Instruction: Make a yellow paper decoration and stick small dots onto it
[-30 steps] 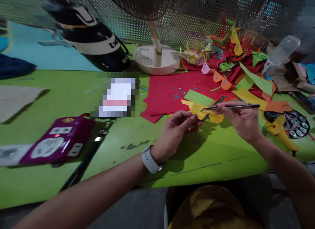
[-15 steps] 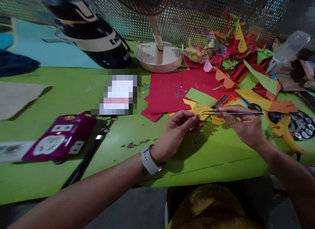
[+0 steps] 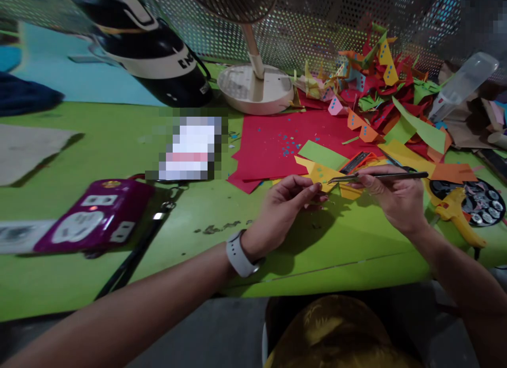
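Observation:
My right hand grips a pair of metal tweezers, tips pointing left toward a folded yellow paper piece. My left hand, with a white watch on its wrist, has its fingers curled and pinched beside the yellow paper's left edge; what it pinches is too small to make out. Both hands hover over the green table, just in front of a red paper sheet dotted with tiny blue bits. A green paper strip lies on the red sheet.
A heap of folded coloured paper shapes lies at the back right. A fan base, a black helmet, a purple power strip, a yellow glue gun, scissors and a clear bottle stand around. Perforated metal fencing backs the table.
The tweezers have tilted slightly, their rear end rising and shifting right. Both hands stay in almost the same place; the view has shifted a little.

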Action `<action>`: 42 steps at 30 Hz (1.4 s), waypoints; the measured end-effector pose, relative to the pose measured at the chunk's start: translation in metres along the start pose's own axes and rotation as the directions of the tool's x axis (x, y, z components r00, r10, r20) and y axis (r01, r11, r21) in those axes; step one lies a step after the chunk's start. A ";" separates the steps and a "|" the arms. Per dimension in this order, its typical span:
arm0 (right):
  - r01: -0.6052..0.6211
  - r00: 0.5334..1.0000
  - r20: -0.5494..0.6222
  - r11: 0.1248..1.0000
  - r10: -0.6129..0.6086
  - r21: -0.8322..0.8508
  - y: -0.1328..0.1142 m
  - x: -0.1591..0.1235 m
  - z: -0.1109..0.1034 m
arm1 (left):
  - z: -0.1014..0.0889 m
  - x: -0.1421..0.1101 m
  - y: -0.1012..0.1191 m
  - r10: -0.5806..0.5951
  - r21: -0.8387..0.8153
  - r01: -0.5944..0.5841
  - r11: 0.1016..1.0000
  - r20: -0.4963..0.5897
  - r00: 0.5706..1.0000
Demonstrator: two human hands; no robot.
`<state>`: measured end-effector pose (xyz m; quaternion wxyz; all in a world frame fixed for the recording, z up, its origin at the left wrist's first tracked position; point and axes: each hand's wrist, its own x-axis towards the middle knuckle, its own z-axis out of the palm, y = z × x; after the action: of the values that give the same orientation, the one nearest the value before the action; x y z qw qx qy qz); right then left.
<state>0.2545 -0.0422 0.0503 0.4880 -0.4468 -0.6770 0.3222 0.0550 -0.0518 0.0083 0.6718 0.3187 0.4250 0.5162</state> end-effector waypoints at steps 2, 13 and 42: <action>-0.012 1.000 -0.002 1.000 0.012 0.028 0.001 0.001 0.001 | 0.001 0.000 0.000 0.002 0.001 -0.002 1.000 0.001 1.000; 0.017 1.000 0.024 0.995 -0.019 0.095 0.005 0.001 0.001 | 0.000 0.001 -0.002 0.005 0.005 -0.005 1.000 0.047 0.999; 0.075 0.997 -0.010 0.997 -0.075 0.004 0.004 -0.002 -0.002 | 0.002 0.000 0.001 -0.007 0.028 0.006 1.000 0.041 0.999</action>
<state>0.2578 -0.0422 0.0471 0.5040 -0.4215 -0.6902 0.3032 0.0565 -0.0521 0.0098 0.6776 0.3374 0.4193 0.5013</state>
